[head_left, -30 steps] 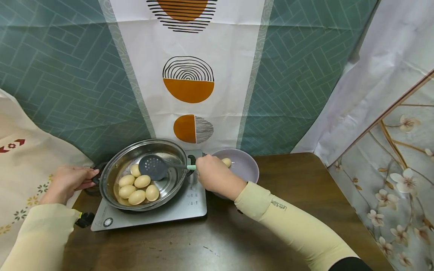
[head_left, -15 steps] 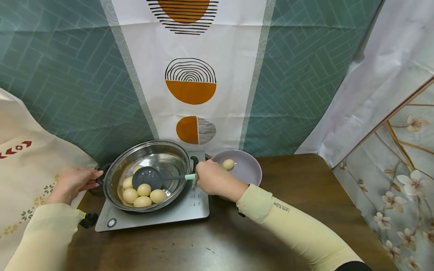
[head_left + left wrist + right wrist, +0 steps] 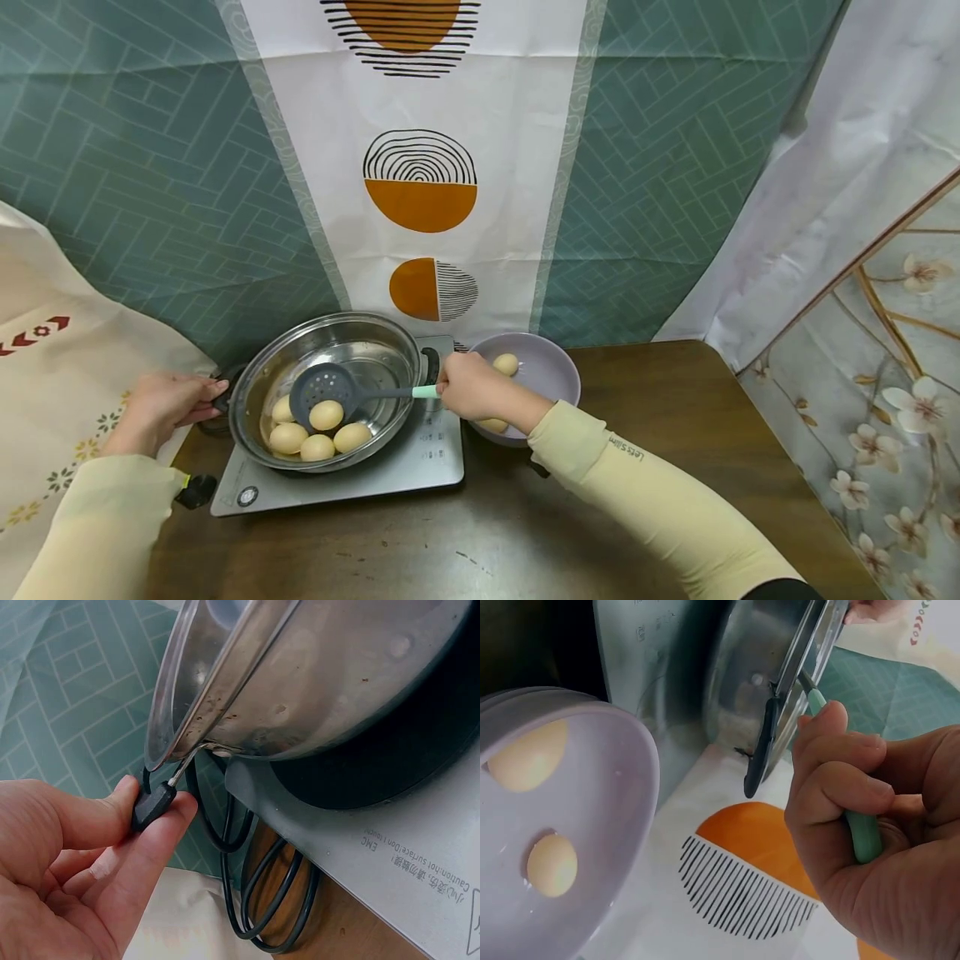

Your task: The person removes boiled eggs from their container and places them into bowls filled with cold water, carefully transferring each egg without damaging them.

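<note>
My left hand [image 3: 161,408] pinches the black side handle [image 3: 154,806] of a wide steel pan [image 3: 251,442] between thumb and fingers. My right hand [image 3: 474,387] grips the mint-green handle [image 3: 864,836] of a dark grey slotted skimmer [image 3: 324,385], its fingers curled round it. The skimmer's head is down inside the pan. One pale egg [image 3: 326,415] lies at the front edge of that head. Several more eggs [image 3: 317,448] rest along the pan's left and front inside.
The pan stands on a silver induction cooker [image 3: 352,483]. Right of it, a lilac bowl [image 3: 551,375] holds eggs [image 3: 553,865], partly behind the right forearm. Black cable loops [image 3: 289,907] lie by the cooker. A patterned curtain [image 3: 420,100] hangs behind the wooden table [image 3: 660,400].
The skimmer has moved left and toward the near side among the eggs, and one egg now sits at its front edge. The left hand keeps its hold on the pan handle.
</note>
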The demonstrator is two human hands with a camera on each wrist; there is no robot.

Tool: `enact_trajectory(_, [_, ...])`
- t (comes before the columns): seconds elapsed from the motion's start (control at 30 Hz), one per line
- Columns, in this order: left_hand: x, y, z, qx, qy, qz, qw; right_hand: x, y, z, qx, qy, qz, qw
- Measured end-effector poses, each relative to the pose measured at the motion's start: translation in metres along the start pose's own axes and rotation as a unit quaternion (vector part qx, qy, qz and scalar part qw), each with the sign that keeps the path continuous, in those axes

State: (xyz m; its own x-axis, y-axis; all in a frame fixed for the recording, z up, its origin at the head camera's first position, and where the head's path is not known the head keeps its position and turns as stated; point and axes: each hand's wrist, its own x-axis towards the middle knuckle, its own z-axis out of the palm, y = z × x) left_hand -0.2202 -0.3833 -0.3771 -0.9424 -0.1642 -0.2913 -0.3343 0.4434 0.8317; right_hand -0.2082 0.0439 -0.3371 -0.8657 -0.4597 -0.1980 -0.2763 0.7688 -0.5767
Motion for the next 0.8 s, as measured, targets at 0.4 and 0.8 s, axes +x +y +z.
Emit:
enact_trajectory(0.4, [0.001,0.002,-0.001,0.005,0.014,-0.015,0.9998,-0.001,0.004,-0.010,0.010,0.012,0.009,1.000])
enact_trajectory(0.8, [0.000,0.001,0.001,0.018,0.027,-0.028,0.9991,-0.006,0.015,-0.019,0.014,0.036,0.021,0.999])
